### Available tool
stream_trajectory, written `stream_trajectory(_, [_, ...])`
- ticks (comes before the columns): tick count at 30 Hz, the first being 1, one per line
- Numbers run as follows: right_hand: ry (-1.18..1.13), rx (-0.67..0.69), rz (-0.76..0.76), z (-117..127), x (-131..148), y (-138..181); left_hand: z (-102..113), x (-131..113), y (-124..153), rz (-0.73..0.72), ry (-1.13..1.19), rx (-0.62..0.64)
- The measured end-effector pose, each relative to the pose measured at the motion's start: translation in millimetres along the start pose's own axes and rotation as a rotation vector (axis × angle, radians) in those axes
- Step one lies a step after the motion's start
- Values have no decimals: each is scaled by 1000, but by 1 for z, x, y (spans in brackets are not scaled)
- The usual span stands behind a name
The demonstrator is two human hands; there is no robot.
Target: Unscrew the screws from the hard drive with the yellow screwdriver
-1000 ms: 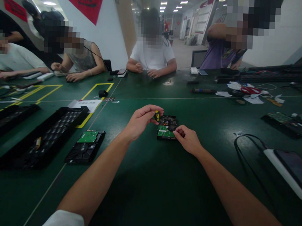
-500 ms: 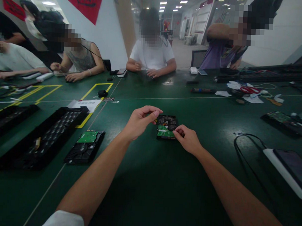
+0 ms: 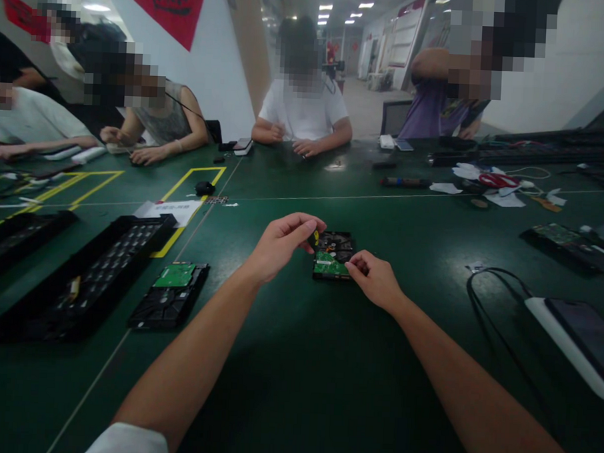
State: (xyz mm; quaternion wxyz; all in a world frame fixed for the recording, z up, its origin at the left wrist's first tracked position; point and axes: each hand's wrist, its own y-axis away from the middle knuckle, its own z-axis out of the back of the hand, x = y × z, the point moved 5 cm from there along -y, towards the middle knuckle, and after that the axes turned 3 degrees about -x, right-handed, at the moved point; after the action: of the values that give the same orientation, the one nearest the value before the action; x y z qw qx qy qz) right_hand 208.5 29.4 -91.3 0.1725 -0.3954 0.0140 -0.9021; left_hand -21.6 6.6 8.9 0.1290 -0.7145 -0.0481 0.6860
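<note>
Grips yellow screwdriver (image 3: 315,238) in left hand (image 3: 281,242) above hard drive (image 3: 333,256) far-left edge, pinches its near-right corner with right hand (image 3: 374,280).

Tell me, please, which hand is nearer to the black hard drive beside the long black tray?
Left. The left hand, pinching a small yellow tool, is right of that black hard drive; the right hand is further right, touching a second green-boarded drive.

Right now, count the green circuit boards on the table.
3: first board between left hand and right hand; second board beside the black tray; third board far right. Others may be hidden.
</note>
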Motion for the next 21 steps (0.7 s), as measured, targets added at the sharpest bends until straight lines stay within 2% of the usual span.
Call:
stream_trajectory(9, [2, -29, 21, -1, -2, -1, 3, -2, 1, -26, -138, -2])
stream_trajectory(17, [4, 3, -1, 1, 1, 0, 1, 1, 0, 44, 72, 16])
stream_trajectory(21, [-5, 9, -9, 1, 2, 0, 1, 1, 0, 48, 80, 17])
